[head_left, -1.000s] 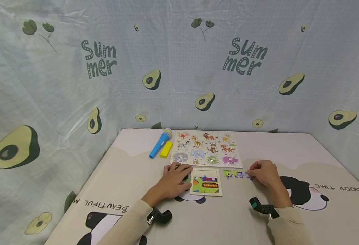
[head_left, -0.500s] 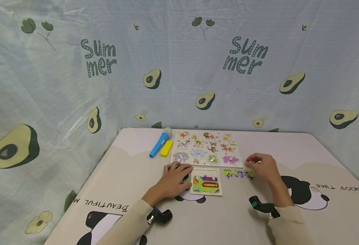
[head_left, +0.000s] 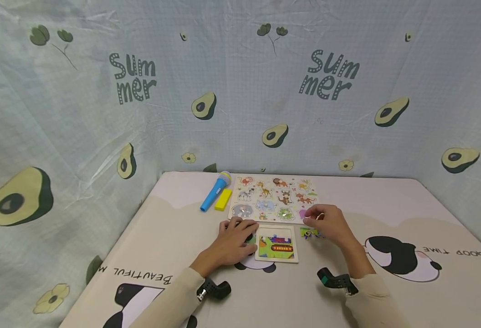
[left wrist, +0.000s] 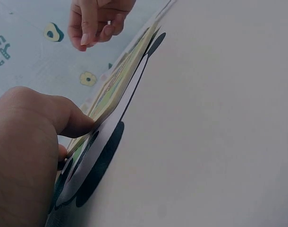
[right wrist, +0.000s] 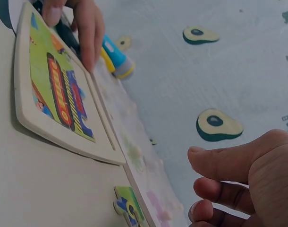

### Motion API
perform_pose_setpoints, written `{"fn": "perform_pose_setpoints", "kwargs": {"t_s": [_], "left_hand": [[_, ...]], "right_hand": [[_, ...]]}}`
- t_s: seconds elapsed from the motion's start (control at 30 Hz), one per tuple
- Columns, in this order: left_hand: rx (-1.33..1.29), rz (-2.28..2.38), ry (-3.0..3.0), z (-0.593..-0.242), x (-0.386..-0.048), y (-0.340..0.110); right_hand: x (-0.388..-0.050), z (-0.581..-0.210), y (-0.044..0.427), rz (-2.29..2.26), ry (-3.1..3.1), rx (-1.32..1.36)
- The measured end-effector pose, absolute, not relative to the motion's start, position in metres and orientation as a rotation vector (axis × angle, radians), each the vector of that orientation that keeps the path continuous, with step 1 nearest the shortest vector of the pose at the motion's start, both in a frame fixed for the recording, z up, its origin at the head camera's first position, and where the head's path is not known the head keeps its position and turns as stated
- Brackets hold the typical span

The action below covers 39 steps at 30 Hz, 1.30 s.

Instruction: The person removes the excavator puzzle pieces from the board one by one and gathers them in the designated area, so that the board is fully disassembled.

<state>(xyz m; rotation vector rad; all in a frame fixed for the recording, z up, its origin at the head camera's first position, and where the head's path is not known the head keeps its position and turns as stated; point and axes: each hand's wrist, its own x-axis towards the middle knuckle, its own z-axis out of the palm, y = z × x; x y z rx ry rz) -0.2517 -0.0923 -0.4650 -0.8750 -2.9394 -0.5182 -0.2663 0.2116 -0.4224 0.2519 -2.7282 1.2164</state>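
Puzzle frame (head_left: 275,230), partly filled: flat on table (head_left: 273,300). Left hand (head_left: 233,243): spread, touching the frame's left edge. Loose pieces (head_left: 307,232): just right of frame. Right hand (head_left: 329,223): raised near those pieces, narrow thumb-finger gap. Animal board (head_left: 275,193), yellow block (head_left: 223,199), blue microphone (head_left: 213,195): behind frame, latter two leftward.

Head view: even, diffuse light, fairly bright, mostly sharp. Broad soft-edged shadow across tabletop (head_left: 265,300); pale sheen on creases of wall sheet (head_left: 224,50) at left, small glints on animal board (head_left: 275,200). Wide-angle stretch toward side edges. Puzzle pieces (head_left: 308,233) too small for fine detail. Wrist views dimmer, greyer — left hand (left wrist: 33,151) darkened up close. Right wrist view: animal board washed out, blurred — soft shadow under wooden frame (right wrist: 63,142).
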Motion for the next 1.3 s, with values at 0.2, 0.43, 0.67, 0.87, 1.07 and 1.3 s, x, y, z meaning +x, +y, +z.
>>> {"fn": "perform_pose_setpoints", "kwargs": {"t_s": [0.2,0.43,0.67,0.87,1.07,1.3], "left_hand": [[-0.871,-0.521,-2.925,-0.464,-0.252,-0.092],[-0.874,-0.51,-2.932,-0.463,-0.253,-0.091],[-0.876,-0.501,-2.936,-0.462,-0.254,-0.091],[-0.888,-0.499,-2.937,-0.463,-0.253,-0.09],[-0.883,-0.497,-2.935,-0.462,-0.253,-0.09],[-0.876,-0.505,-2.933,-0.464,-0.252,-0.092]], "right_hand": [[-0.265,-0.42,0.19,1.223,-2.777,0.339],[-0.262,-0.423,0.167,1.194,-2.854,0.419],[-0.259,-0.433,0.147,1.184,-2.916,0.488],[-0.256,-0.44,0.138,1.17,-2.936,0.551],[-0.254,-0.445,0.133,1.095,-2.953,0.607],[-0.251,-0.448,0.126,1.132,-2.97,0.547]]}}
